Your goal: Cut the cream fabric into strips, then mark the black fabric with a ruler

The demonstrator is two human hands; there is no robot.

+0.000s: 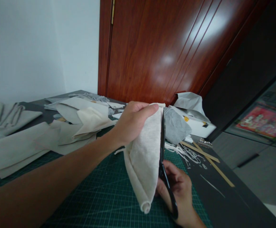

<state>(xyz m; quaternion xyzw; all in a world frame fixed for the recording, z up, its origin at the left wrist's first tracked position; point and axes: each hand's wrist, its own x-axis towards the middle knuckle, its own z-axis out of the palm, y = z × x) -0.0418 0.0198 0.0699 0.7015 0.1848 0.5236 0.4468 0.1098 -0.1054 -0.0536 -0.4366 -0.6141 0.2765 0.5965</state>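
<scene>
So the step in hand here looks like trimming: the scissors [161, 171] run up along the right-hand edge of a cream cloth [145, 152], blades pointing away from the wearer. I can't tell if the blades are parted or closed, since they're seen nearly edge-on.

The left hand [136, 122] has the cloth by its top corner, thumb pressed down over the fingers in a firm pinch, no gap that I can see. The right hand [182, 191] is curled round the scissors' handles, thumb on the near side, fingers wrapped behind. Exactly how the fingers sit in the loops is hidden.

The cloth hangs tilted in front of the wearer over a green mat [99, 193], its lower end rolled into a small tube. The mat's on a dark table [214, 202]. Right of the cloth there's a crumpled grey piece [177, 126], some white cords [187, 153] and a couple of crossed wooden strips [223, 174]. More fabric [83, 109] is heaped on the left.

IMO the next move calls for tension: left pinch firm so the edge stays straight, blades lined up with it, and the left thumb well out of the blades' path, because those tips are pretty near it.
</scene>
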